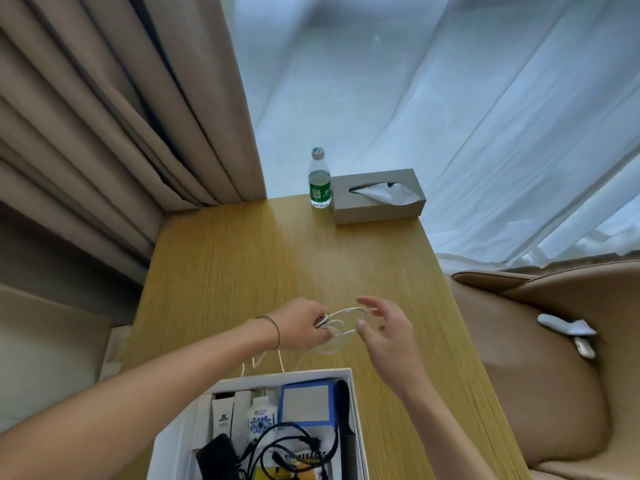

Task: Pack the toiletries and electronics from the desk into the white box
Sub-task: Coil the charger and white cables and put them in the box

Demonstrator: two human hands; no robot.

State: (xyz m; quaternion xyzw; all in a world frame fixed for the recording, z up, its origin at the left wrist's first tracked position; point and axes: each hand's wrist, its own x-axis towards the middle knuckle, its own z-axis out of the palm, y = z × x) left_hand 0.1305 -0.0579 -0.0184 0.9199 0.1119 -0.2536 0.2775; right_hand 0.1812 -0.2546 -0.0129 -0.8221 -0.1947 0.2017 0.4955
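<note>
My left hand (pixel 302 325) grips several loops of a white cable (pixel 341 327) just above the wooden desk (pixel 242 265). The cable's loose end trails down toward the white box (pixel 355 410) at the near edge. My right hand (pixel 388 329) hovers beside the loops with fingers spread and relaxed, its fingertips close to the cable. Inside the box lie white tubes (pixel 223 415), a small white bottle with a blue pattern (pixel 262 419), a blue-framed square item (pixel 306 403), a black comb (pixel 346 410) and black cables (pixel 287 445).
A green-labelled water bottle (pixel 319 180) and a grey tissue box (pixel 377 195) stand at the desk's far edge. Beige curtains (pixel 104 116) hang on the left, sheer white ones behind. A tan chair (pixel 540 358) with a small white object on it sits on the right.
</note>
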